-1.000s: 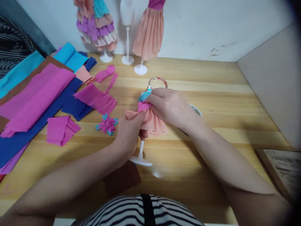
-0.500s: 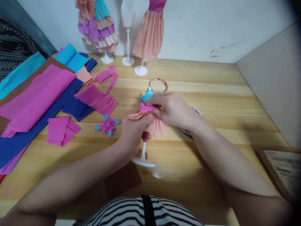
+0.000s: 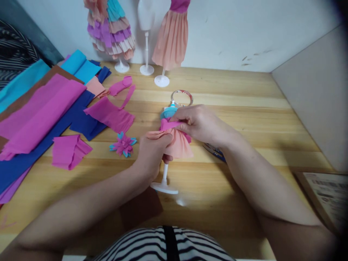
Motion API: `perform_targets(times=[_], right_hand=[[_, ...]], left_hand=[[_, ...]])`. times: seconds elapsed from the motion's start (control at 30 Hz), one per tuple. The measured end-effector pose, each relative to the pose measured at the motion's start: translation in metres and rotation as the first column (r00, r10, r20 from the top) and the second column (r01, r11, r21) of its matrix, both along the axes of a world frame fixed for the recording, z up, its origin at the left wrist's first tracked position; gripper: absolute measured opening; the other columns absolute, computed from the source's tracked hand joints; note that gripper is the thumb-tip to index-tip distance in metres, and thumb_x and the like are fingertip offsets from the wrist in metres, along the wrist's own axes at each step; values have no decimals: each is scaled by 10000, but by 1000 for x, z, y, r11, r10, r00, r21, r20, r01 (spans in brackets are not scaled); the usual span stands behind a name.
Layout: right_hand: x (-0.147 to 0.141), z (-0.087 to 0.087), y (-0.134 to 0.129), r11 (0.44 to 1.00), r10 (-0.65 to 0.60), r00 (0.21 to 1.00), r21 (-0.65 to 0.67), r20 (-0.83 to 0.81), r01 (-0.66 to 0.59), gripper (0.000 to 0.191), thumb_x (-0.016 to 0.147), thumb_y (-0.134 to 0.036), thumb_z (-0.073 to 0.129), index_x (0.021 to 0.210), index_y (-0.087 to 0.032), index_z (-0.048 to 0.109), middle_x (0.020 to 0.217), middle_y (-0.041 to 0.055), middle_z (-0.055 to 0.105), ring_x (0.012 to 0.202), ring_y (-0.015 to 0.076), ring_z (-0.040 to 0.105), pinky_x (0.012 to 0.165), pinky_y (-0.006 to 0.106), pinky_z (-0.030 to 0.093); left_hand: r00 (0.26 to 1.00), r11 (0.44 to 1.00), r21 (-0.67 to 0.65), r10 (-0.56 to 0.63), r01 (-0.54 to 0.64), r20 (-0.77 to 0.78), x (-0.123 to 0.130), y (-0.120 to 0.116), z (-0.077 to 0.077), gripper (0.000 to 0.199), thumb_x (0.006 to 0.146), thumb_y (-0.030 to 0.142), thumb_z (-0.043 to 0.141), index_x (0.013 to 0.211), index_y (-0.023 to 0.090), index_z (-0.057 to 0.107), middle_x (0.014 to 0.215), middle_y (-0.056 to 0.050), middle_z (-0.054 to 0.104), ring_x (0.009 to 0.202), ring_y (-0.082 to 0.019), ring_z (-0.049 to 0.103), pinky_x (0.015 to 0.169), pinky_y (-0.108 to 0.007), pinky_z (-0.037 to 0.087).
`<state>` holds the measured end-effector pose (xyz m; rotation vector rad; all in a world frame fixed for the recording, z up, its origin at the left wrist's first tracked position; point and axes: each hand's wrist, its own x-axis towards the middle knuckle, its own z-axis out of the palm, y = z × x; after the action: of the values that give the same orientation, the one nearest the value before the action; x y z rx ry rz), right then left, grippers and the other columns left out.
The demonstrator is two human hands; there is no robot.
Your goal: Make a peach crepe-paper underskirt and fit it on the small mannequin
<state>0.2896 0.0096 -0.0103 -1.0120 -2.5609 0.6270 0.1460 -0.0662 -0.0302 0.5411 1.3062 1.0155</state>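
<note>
Between my hands a small mannequin on a white stand point(image 3: 164, 187) wears a dress with a blue top point(image 3: 169, 112), a pink waist and a pleated peach skirt point(image 3: 179, 145). My left hand point(image 3: 153, 150) is closed on the skirt's left side, thumb on top and fingers partly hidden beneath. With thumb and forefinger, my right hand point(image 3: 198, 125) pinches the pink crepe paper strip point(image 3: 170, 125) at the waist. A pink and blue paper flower point(image 3: 123, 144) lies left of my left hand.
Crepe paper sheets point(image 3: 40, 112) are piled at the left, with pink pieces point(image 3: 71, 151) near them. Dressed mannequins point(image 3: 172, 40) and a bare one point(image 3: 146, 16) stand by the wall. A ring-shaped roll point(image 3: 182, 92), scissors point(image 3: 214, 150) and a box point(image 3: 323, 195) also lie on the table.
My hands stay at the waist with the same holds. The peach skirt spreads slightly more below my right hand, where a bit of pink shows. The view has shifted slightly.
</note>
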Motion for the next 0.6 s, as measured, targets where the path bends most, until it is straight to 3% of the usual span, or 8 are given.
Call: perform_targets(times=[0.13,0.33,0.6], right_hand=[[1,1,0,999,38,998,17,42,-39,188,861,-150,514,759,-147,673,748,52,667,675,156,565,641,269,381],[-3,1,-4,983,-49,980,181,192,14,196,772,-70,487,734,-148,662,709,59,638,657,166,536,611,278,342],[-2,-1,-3,972,-81,971,233,224,27,192,786,-95,468,773,-149,652,724,67,629,649,170,525,590,285,317]], left_hand=[[1000,1000,-3,10,-10,10,1,0,1,148,640,221,658,546,157,564,416,52,452,308,-89,439,281,-196,322],[1000,1000,10,18,-18,4,1,0,0,192,637,216,653,507,173,519,400,57,441,300,-85,431,287,-192,324],[1000,1000,18,-9,10,-12,1,1,-1,178,647,236,650,531,170,532,406,45,459,300,-95,440,278,-197,316]])
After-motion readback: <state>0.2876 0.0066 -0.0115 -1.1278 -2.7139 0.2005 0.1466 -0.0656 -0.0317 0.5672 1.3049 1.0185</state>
